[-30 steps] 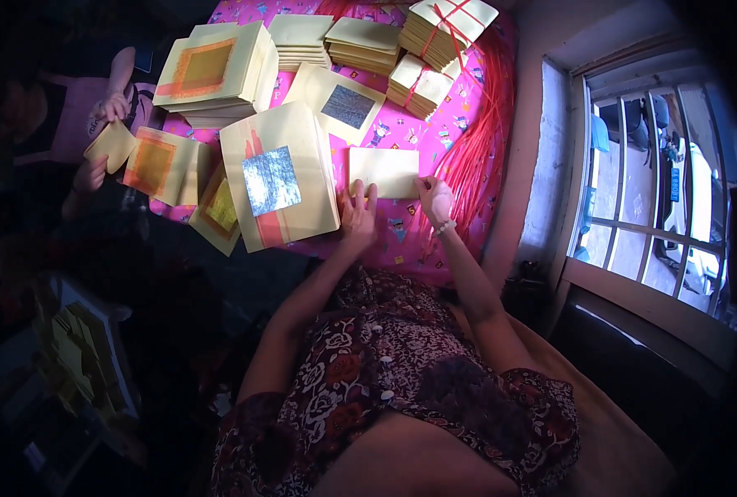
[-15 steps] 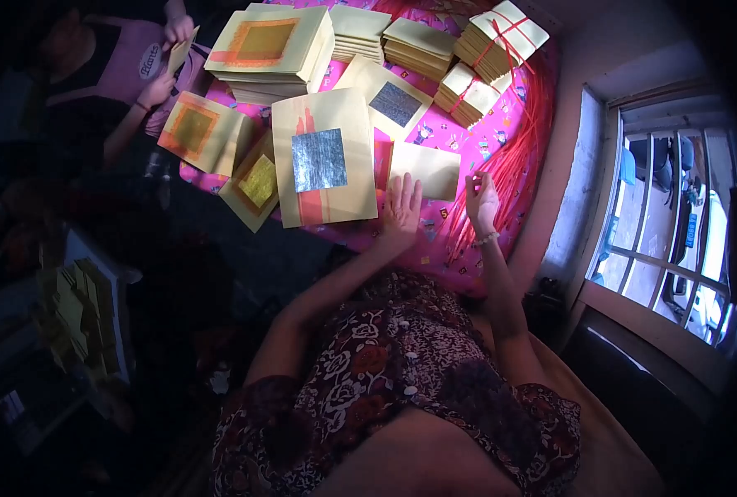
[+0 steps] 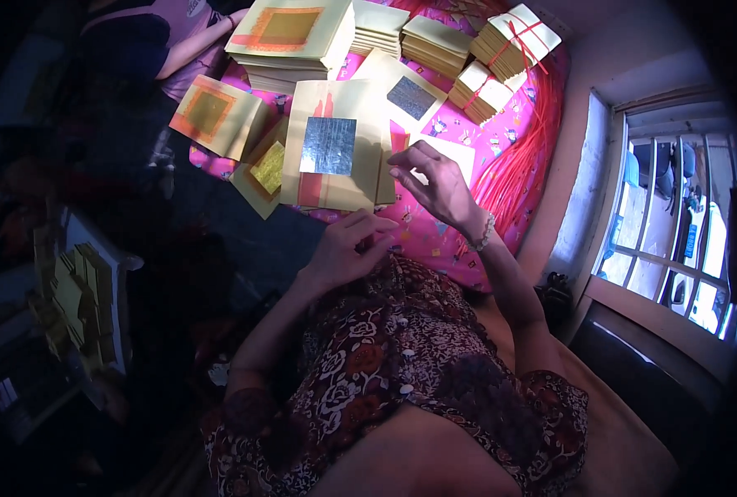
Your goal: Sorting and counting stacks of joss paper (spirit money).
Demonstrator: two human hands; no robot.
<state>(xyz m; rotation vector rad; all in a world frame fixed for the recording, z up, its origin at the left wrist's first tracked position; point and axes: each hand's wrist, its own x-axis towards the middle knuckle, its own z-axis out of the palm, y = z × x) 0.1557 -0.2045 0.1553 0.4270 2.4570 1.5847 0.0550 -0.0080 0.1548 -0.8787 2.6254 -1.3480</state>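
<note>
My right hand [image 3: 439, 184] is bent over the right edge of a pile of pale yellow joss paper [image 3: 368, 184]. Its thumb and fingertips close at that edge. The top sheet carries a silver foil square [image 3: 328, 146] and orange-red marks. Just below the pile's lower edge is my left hand [image 3: 347, 250], fingers loosely curled, thumb apart, nothing visible in it. Partly behind my right hand lies a pale packet of paper [image 3: 459, 155]. Left of the pile are a sheet with a gold square [image 3: 266, 169] and another with an orange-bordered gold square [image 3: 208, 116].
A tall paper stack [image 3: 289, 70] stands at the back, with smaller stacks [image 3: 436, 45] beside it. Red-tied bundles [image 3: 513, 41] and red strands [image 3: 521, 182] lie at right on the pink cloth [image 3: 434, 248]. Another person's arm [image 3: 202, 50] shows at upper left. A barred window [image 3: 666, 224] is at right.
My right hand has moved left from the red strands to the joss paper's edge. My left hand has drawn back from the pale packet, down and left, its fingers curling. The view has shifted slightly.
</note>
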